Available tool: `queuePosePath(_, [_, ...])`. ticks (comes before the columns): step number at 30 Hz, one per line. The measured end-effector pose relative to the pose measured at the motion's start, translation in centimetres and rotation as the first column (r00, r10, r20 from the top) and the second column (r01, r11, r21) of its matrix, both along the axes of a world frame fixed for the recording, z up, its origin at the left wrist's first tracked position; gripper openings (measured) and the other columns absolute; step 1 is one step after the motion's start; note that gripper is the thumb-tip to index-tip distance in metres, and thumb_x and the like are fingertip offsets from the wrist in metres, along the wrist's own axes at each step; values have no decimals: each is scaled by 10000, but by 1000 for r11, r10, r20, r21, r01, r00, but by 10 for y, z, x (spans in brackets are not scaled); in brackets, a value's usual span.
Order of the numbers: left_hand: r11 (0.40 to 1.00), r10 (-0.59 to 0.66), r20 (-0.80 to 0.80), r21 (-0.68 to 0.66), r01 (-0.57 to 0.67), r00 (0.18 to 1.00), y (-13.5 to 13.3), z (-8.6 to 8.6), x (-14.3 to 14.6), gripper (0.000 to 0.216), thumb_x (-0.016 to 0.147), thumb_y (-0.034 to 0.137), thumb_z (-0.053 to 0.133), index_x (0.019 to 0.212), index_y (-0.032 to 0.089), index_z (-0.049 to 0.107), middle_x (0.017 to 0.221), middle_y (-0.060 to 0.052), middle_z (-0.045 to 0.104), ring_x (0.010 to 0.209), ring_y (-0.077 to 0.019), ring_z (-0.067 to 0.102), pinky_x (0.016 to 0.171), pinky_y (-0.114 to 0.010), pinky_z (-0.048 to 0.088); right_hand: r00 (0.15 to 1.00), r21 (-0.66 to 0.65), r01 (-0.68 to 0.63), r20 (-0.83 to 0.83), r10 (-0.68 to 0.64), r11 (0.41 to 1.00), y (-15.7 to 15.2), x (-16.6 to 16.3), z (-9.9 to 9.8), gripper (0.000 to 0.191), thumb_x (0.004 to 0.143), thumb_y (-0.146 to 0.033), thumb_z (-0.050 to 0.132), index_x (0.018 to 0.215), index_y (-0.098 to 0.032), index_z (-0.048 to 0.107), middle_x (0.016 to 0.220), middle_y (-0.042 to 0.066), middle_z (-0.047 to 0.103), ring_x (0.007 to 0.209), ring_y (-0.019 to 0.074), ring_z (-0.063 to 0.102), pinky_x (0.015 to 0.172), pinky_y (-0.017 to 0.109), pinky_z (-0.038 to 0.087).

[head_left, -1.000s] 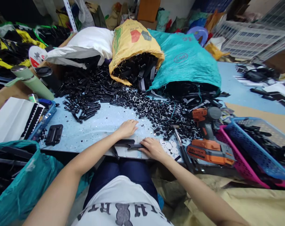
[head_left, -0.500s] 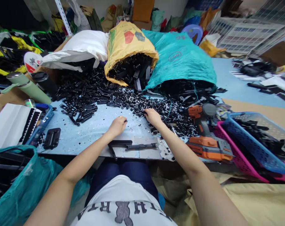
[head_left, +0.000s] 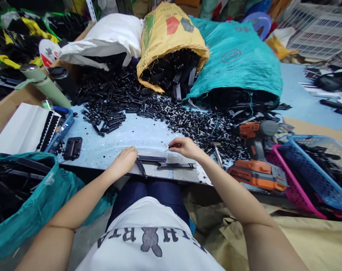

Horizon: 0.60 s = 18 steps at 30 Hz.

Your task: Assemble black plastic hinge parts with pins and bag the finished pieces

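My left hand (head_left: 126, 159) is closed at the left end of a black plastic arm (head_left: 151, 159), its fingertips touching or just beside the joint; what it pinches is hidden. A second black piece (head_left: 142, 169) angles down from that same end. Just to the right lies a fork-ended black arm (head_left: 176, 165) on the grey plate (head_left: 167, 173). Above the plate, my right hand (head_left: 185, 147) pinches a small black-headed screw (head_left: 169, 147) between thumb and forefinger. Behind it spreads a pile of similar black-headed screws (head_left: 185, 118).
An orange cordless drill (head_left: 255, 162) stands at the right, beside blue (head_left: 315, 165) and pink baskets (head_left: 295, 184). Black arms (head_left: 111, 122) are heaped at the back left, before white, yellow (head_left: 171, 37) and teal sacks (head_left: 238, 56). A black block (head_left: 72, 148) lies left.
My left hand has come back from over the table to the black arm's left end. My right hand has drawn out of the screw pile toward me with a screw. The view has tilted down.
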State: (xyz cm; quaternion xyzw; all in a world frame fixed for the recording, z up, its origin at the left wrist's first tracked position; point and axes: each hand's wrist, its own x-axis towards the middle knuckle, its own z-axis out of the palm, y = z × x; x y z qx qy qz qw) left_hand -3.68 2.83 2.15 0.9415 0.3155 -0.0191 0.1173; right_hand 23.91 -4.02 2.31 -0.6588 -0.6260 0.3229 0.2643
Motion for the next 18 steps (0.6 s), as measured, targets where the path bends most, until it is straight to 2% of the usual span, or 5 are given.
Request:
queuePosePath(3, [998, -65, -93, 8, 66, 994, 0, 7, 11, 271, 807, 23, 388, 815, 109, 645, 859, -137, 598, 875, -240, 589, 792, -336, 468, 994, -83, -93, 53, 97, 992, -9, -10, 5, 124, 711, -228, 657, 808, -154, 682, 739, 30, 684, 673, 142, 629, 659, 247, 497])
queuePosePath(8, [997, -76, -203, 17, 82, 976, 1, 15, 20, 312, 769, -23, 381, 835, 96, 662, 869, -151, 613, 882, -244, 606, 762, -317, 479, 944, -82, -192, 257, 206, 978, -7, -22, 12, 95, 721, -174, 639, 793, -161, 701, 741, 31, 684, 660, 135, 621, 642, 225, 469])
queuePosePath(12, [999, -44, -175, -33, 39, 984, 4, 18, 19, 230, 788, 37, 448, 801, 107, 666, 852, -140, 614, 859, -236, 619, 763, -315, 480, 853, -114, -290, 420, 310, 950, -6, -35, 20, 143, 729, -113, 605, 804, -170, 712, 794, 42, 692, 718, 149, 620, 678, 227, 448])
queuePosePath(15, [999, -37, -168, -25, 33, 985, 5, 19, 19, 228, 795, 40, 444, 778, 106, 661, 842, -140, 616, 863, -238, 620, 763, -312, 477, 784, -145, -377, 476, 399, 915, -7, -42, 25, 177, 742, -91, 586, 837, -171, 712, 853, 48, 692, 791, 163, 625, 721, 230, 443])
queuePosePath(18, [1000, -15, -149, -23, 12, 989, 4, 17, 18, 216, 816, 74, 446, 768, 114, 652, 851, -135, 618, 860, -237, 621, 753, -306, 475, 749, -171, -379, 520, 410, 909, -6, -47, 27, 187, 759, -81, 569, 852, -160, 711, 878, 58, 691, 818, 175, 629, 734, 234, 440])
